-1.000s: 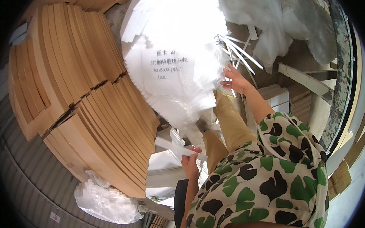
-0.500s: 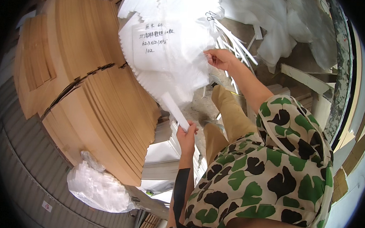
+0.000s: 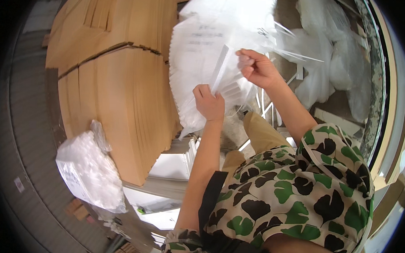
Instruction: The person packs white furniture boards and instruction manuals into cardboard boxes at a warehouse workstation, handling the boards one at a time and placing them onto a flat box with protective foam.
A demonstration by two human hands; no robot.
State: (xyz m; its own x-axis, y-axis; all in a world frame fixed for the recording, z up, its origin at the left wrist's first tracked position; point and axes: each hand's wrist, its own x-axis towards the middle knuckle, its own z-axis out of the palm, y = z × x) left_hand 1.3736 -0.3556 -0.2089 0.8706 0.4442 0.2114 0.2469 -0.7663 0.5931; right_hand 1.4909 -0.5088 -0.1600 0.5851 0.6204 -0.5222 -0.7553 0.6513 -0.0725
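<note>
A large clear plastic bag (image 3: pixel 193 74) packed with white foam strips lies in front of me, with handwriting on it. My left hand (image 3: pixel 209 103) is closed around the lower end of one white foam strip (image 3: pixel 220 66), which slants up over the bag. Just right of the strip's upper end, my right hand (image 3: pixel 259 69) is closed in a pinch at the bag's edge; the thin film between its fingers is hard to make out. Ends of more foam strips (image 3: pixel 233 91) show by the bag's opening, between my hands.
Stacked brown cardboard (image 3: pixel 118 91) stands along the left. A smaller filled plastic bag (image 3: pixel 92 173) sits at its lower left. Crumpled clear plastic (image 3: pixel 320 64) and loose thin white strips (image 3: pixel 300 55) lie to the right. White panels (image 3: pixel 171 166) are stacked below the cardboard.
My left hand has moved up with the foam strip, bringing it over the bag and near my right hand. The view has shifted, and the bag appears farther right.
</note>
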